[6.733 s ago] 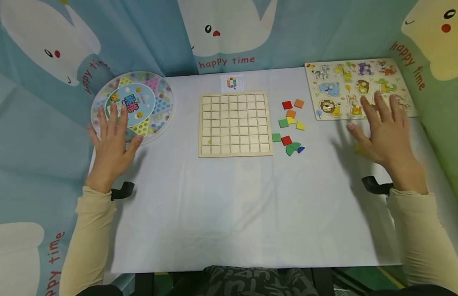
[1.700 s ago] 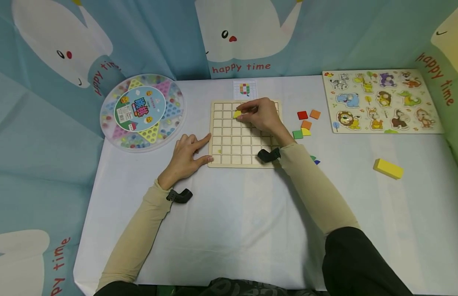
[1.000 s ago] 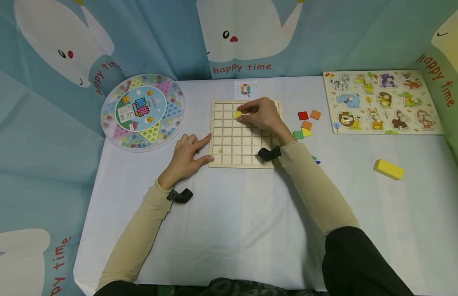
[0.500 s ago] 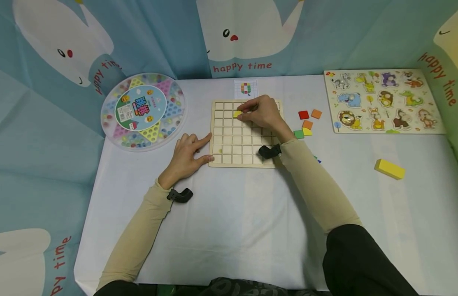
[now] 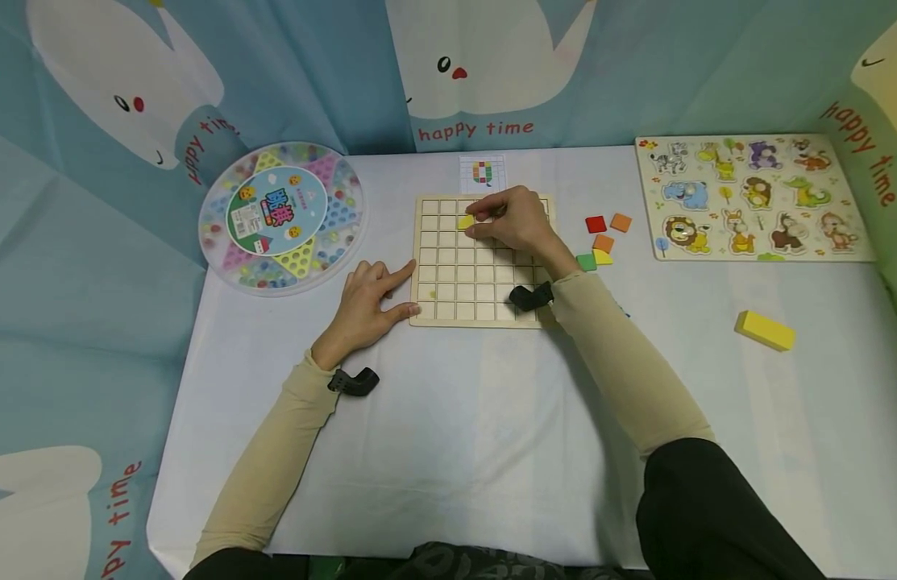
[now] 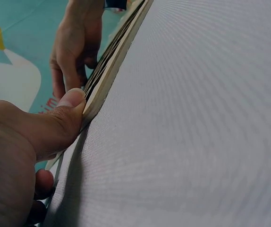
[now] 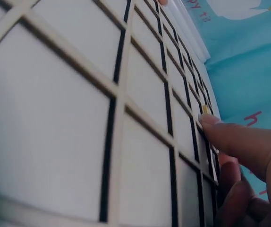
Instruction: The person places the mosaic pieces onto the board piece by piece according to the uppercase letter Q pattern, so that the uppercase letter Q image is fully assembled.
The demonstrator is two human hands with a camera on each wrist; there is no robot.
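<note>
Below "happy time" (image 5: 476, 130), right hand (image 5: 521, 221) pinches yellow piece (image 5: 465, 221).

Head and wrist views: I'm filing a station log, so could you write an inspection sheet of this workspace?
Surface: white-covered table, lightly creased.
Job's things: wooden grid board; pattern card beyond it; loose red piece, two orange pieces, green piece and second yellow piece to its right.
Clutter: round star-patterned game, animal puzzle, yellow block.
Hands: left hand touches the board's left edge; right hand pinches a small yellow piece at the board; whether it is seated, I cannot tell.
Cables: nothing seen.
Surroundings: printed curtain lettered "happy time".
</note>
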